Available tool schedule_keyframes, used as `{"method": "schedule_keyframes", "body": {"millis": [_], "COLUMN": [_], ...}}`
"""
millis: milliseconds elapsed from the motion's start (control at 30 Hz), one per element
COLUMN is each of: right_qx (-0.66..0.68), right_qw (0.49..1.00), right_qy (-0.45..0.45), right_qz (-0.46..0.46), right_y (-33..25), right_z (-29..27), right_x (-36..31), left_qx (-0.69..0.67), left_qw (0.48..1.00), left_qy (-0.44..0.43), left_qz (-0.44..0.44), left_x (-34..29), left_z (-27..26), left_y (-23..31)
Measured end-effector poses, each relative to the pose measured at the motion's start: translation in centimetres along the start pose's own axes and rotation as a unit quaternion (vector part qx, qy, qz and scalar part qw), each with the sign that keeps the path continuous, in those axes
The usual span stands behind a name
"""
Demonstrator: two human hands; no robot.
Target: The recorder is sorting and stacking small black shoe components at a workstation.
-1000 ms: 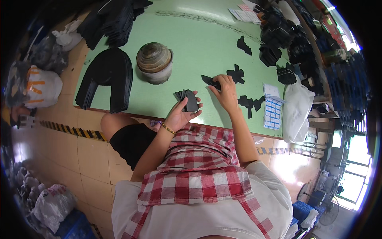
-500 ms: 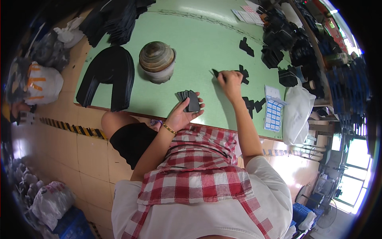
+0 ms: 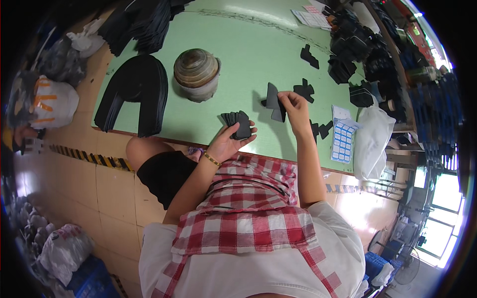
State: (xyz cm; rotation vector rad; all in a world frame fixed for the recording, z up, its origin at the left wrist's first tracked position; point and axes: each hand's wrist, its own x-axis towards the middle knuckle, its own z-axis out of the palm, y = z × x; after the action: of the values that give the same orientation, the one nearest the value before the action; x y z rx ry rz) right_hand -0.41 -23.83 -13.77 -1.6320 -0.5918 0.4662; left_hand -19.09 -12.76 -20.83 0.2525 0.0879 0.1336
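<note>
My left hand [image 3: 224,145], near the table's front edge, is closed around a fanned stack of small flat black pieces [image 3: 242,126]. To its right, my right hand [image 3: 297,111] pinches a flat black cut piece [image 3: 273,97] by its edge, between thumb and fingers. That piece is tilted up above the green table [image 3: 233,64] and casts a shadow there. Beyond and beside the right hand lie loose black cut pieces: a notched one [image 3: 304,91], another farther back [image 3: 309,56], and a group [image 3: 324,130] partly hidden by my wrist.
A dome-topped, banded round pot [image 3: 197,74] stands left of centre. Thick stacks of black U-shaped sheets [image 3: 133,79] lie at the left. On the right are a blue-and-white label sheet [image 3: 343,141], a white plastic bag [image 3: 371,141] and piles of black parts [image 3: 350,44].
My right hand has drawn slightly back and right. The black piece in it now stands tilted up with its face showing. The left hand is nearly still.
</note>
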Motion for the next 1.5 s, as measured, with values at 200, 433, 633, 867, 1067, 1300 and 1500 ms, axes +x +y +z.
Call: {"method": "schedule_keyframes", "body": {"millis": [200, 433, 633, 867, 1067, 1300, 1500], "right_qx": [-0.373, -0.204, -0.17, -0.028, 0.161, 0.255, 0.263], "right_qw": [0.903, 0.965, 0.974, 0.976, 0.942, 0.917, 0.904], "right_qy": [0.028, -0.141, -0.15, -0.205, -0.223, -0.23, -0.29], "right_qz": [-0.211, -0.089, -0.028, 0.064, 0.191, 0.204, 0.172], "right_y": [0.1, -2.2, -2.3, -0.7, 1.5, 2.3, 3.0], "right_z": [0.4, 4.3, 4.3, 3.3, 2.5, 2.7, 2.8], "right_x": [-2.3, -4.7, -4.5, -3.4, -3.5, -3.5, -2.2], "left_qx": [0.014, 0.055, 0.103, 0.145, 0.137, 0.135, 0.147], "left_qw": [1.0, 0.998, 0.994, 0.989, 0.99, 0.991, 0.989], "left_qy": [0.013, 0.03, 0.044, 0.021, 0.012, 0.011, 0.03], "left_qz": [0.003, -0.003, -0.009, -0.023, -0.028, -0.006, -0.005], "left_x": [0.0, -0.1, 0.1, 0.2, 0.1, 0.4, 0.7], "left_z": [0.2, -0.3, 0.1, 0.3, 0.8, 0.8, 0.8], "left_y": [0.0, -0.3, -0.3, -0.1, -0.2, -0.4, 0.0]}}
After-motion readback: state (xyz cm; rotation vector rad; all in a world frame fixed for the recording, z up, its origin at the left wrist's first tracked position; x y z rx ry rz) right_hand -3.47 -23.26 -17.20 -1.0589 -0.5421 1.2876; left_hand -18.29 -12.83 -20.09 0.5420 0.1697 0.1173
